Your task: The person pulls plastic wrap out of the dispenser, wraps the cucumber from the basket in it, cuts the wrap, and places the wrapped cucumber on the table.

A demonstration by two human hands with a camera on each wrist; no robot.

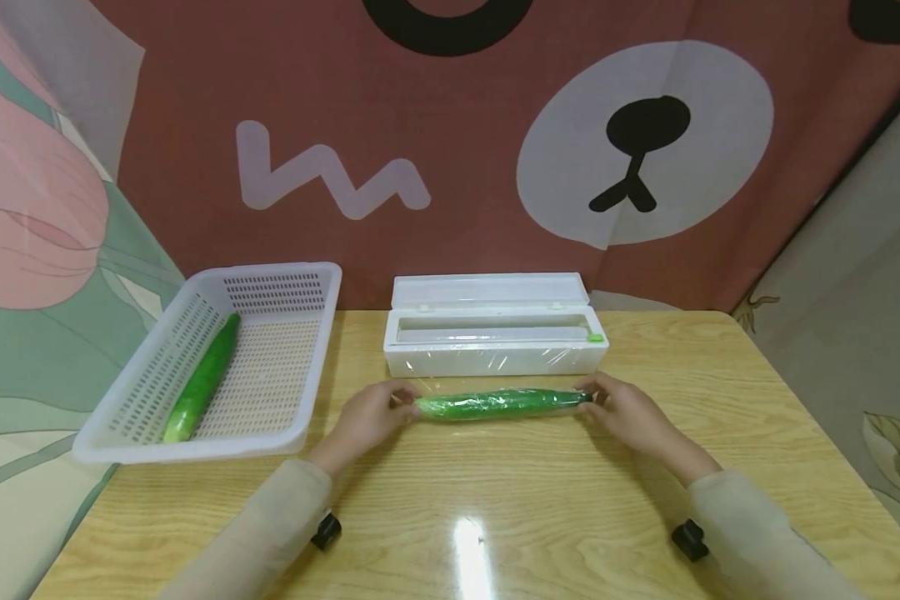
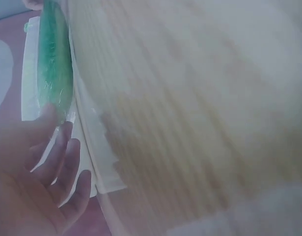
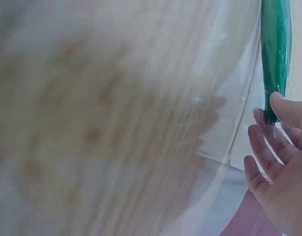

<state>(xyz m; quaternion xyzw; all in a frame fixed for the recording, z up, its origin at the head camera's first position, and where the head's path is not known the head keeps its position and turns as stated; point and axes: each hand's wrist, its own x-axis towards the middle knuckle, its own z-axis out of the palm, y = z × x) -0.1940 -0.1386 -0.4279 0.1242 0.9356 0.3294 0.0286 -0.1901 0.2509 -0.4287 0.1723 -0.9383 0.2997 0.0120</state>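
A green cucumber [image 1: 502,404] in shiny clear plastic wrap lies level between the two hands, in front of the white box. My left hand [image 1: 375,412] pinches its paler end between thumb and forefinger; in the left wrist view the other fingers of this hand [image 2: 47,167] are spread. At the darker end, my right hand [image 1: 626,412] pinches with thumb and fingertips, as the right wrist view of the cucumber [image 3: 276,54] also shows. Just behind stands the white cling film box [image 1: 495,360], lid raised, with film hanging over its front.
To the left, a white plastic basket [image 1: 315,367] holds another cucumber [image 1: 206,379]. A green slider [image 1: 595,337] sits at the right end of the box. Wooden table [image 1: 570,517] extends beneath everything, and a patterned curtain [image 1: 465,167] hangs behind it.
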